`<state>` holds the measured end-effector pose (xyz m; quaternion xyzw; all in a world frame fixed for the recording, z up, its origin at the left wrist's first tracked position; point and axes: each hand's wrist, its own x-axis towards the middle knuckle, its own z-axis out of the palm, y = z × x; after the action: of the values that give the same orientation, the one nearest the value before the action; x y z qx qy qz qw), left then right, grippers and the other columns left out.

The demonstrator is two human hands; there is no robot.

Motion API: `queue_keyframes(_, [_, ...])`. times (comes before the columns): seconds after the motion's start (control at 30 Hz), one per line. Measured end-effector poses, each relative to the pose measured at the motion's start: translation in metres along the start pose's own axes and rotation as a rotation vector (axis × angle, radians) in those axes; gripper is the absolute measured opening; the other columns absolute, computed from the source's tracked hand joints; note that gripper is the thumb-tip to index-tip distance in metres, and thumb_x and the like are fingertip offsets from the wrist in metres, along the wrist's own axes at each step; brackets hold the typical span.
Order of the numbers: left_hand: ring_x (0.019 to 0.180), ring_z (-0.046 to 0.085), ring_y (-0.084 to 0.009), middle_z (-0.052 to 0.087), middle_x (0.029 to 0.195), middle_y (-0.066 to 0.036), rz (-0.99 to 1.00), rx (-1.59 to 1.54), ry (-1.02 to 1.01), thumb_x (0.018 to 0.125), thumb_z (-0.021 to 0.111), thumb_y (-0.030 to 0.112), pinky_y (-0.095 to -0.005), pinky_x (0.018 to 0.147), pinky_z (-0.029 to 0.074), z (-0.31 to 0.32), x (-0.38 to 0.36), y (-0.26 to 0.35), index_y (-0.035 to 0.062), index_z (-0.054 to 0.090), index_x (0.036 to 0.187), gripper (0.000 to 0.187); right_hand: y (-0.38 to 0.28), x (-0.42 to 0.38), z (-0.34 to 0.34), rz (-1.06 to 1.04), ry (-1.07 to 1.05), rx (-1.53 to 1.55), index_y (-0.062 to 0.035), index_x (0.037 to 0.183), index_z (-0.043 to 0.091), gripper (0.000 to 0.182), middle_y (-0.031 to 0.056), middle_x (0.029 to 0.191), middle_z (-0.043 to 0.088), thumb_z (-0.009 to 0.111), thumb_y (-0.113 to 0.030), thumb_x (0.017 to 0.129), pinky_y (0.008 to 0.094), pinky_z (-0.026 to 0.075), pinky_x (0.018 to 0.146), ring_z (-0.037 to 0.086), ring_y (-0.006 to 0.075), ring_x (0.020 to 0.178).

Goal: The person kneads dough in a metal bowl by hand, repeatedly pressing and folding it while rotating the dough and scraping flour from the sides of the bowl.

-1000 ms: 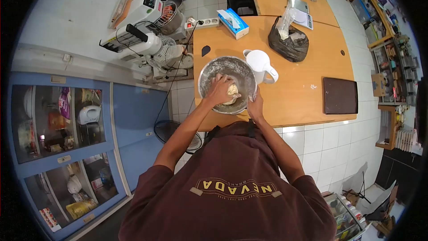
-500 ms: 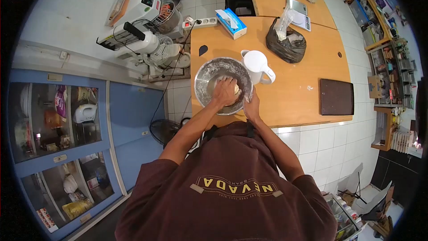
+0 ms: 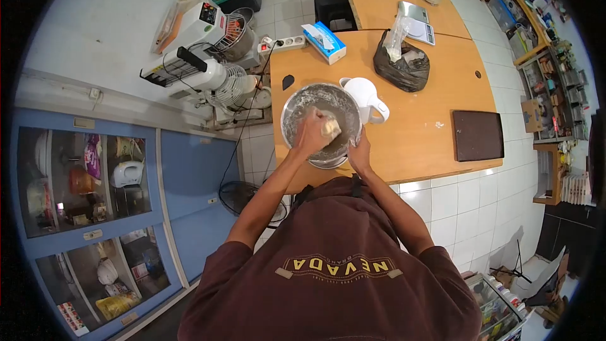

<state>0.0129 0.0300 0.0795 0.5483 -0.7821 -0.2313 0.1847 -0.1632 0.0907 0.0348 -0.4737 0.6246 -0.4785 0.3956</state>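
Note:
A steel mixing bowl (image 3: pixel 291 104), its inner wall smeared with white flour or dough residue, sits at the near left corner of the wooden table. Inside it, my left hand (image 3: pixel 310 132) is closed around a pale lump of dough (image 3: pixel 330 128); some fingers are hidden behind the lump. My right hand (image 3: pixel 360 153) grips the bowl's rim on the near right side. Just beyond the bowl's right edge stands a white electric kettle (image 3: pixel 362 93), its handle pointing right.
On the table (image 3: pixel 404 145) are a blue tissue box (image 3: pixel 326 43), a black plastic bag (image 3: pixel 404 71), a kitchen scale (image 3: pixel 418 31) and a dark baking tray (image 3: pixel 478 136). A power strip (image 3: pixel 290 43) and mixer (image 3: pixel 208 72) stand left. A floor fan (image 3: pixel 238 199) is below.
My left hand has gone from pressing down on the dough to holding it turned up in the bowl, slightly left. My right hand stays on the rim. The camera view has shifted a little.

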Motion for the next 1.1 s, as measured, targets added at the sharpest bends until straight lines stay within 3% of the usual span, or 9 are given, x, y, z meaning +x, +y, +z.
queue_keyframes(0.13, [0.121,0.053,-0.0375,0.055,0.123,-0.014,0.202,0.157,-0.080,0.074,0.085,0.037,-0.0521,0.098,0.040,-0.005,-0.020,0.005,0.0086,0.068,0.129,0.064,0.008,-0.001,0.000,0.022,-0.032,0.075,0.0008,0.146,0.046,0.059,0.0259,0.125,0.067,0.056,0.006,0.087,0.0437,0.048,0.103,0.064,0.0398,0.120])
queue_keyframes(0.17, [0.124,0.053,-0.0386,0.053,0.132,-0.014,0.165,0.163,-0.061,0.076,0.084,0.039,-0.0578,0.107,0.035,0.004,-0.023,0.001,0.0093,0.068,0.129,0.063,0.011,-0.001,0.001,0.017,-0.026,0.075,0.0006,0.146,0.046,0.059,0.0258,0.125,0.067,0.056,0.006,0.087,0.0434,0.048,0.102,0.064,0.0394,0.119])
queue_keyframes(0.27, [0.126,0.053,-0.0387,0.055,0.135,-0.015,0.296,0.240,0.104,0.077,0.083,0.040,-0.0576,0.110,0.037,0.002,-0.018,0.006,0.0089,0.068,0.129,0.062,0.005,-0.002,0.001,0.002,-0.011,0.080,0.0007,0.145,0.047,0.058,0.0255,0.125,0.067,0.056,0.006,0.088,0.0432,0.049,0.102,0.065,0.0389,0.119])
queue_keyframes(0.37, [0.125,0.054,-0.0395,0.059,0.131,-0.017,0.096,-0.126,-0.058,0.077,0.082,0.039,-0.0558,0.109,0.041,0.033,-0.013,-0.012,0.0086,0.067,0.131,0.063,-0.001,-0.004,-0.001,0.007,-0.014,0.067,0.0013,0.145,0.048,0.056,0.0252,0.125,0.067,0.056,0.005,0.089,0.0433,0.049,0.102,0.065,0.0385,0.118])
queue_keyframes(0.47, [0.119,0.058,-0.0402,0.062,0.126,-0.018,0.063,0.033,-0.172,0.078,0.081,0.039,-0.0518,0.104,0.047,0.027,-0.010,-0.004,0.0079,0.065,0.132,0.065,0.001,-0.002,-0.001,-0.022,-0.008,0.048,0.0021,0.144,0.048,0.054,0.0256,0.126,0.066,0.057,0.003,0.091,0.0436,0.049,0.102,0.065,0.0391,0.118])
queue_keyframes(0.57, [0.114,0.061,-0.0406,0.061,0.125,-0.018,0.066,0.167,-0.022,0.078,0.079,0.041,-0.0522,0.104,0.047,0.035,-0.007,-0.001,0.0073,0.066,0.131,0.064,0.015,0.000,0.001,-0.056,0.001,0.037,0.0026,0.144,0.048,0.051,0.0265,0.127,0.066,0.055,0.001,0.093,0.0442,0.049,0.102,0.064,0.0406,0.119])
queue_keyframes(0.77, [0.119,0.062,-0.0410,0.066,0.127,-0.024,-0.162,0.087,0.017,0.079,0.078,0.048,-0.0503,0.103,0.048,0.044,0.013,0.001,0.0058,0.071,0.123,0.061,0.006,-0.001,0.000,-0.038,-0.011,0.019,0.0030,0.144,0.049,0.047,0.0282,0.127,0.065,0.051,0.000,0.097,0.0452,0.048,0.103,0.063,0.0433,0.120])
queue_keyframes(0.87, [0.118,0.065,-0.0415,0.069,0.121,-0.027,-0.406,0.040,-0.151,0.080,0.077,0.052,-0.0479,0.100,0.052,0.019,0.035,0.015,0.0039,0.073,0.117,0.060,0.007,0.001,0.000,-0.030,-0.015,0.020,0.0030,0.144,0.049,0.048,0.0285,0.127,0.065,0.051,0.001,0.096,0.0456,0.048,0.103,0.063,0.0437,0.121])
queue_keyframes(1.1, [0.114,0.064,-0.0411,0.068,0.115,-0.024,-0.398,-0.200,0.274,0.084,0.079,0.036,-0.0488,0.099,0.051,0.050,0.030,-0.018,0.0059,0.071,0.126,0.052,-0.001,0.004,-0.002,-0.027,0.010,-0.019,0.0031,0.143,0.049,0.054,0.0280,0.128,0.065,0.056,0.004,0.090,0.0452,0.048,0.103,0.062,0.0428,0.122])
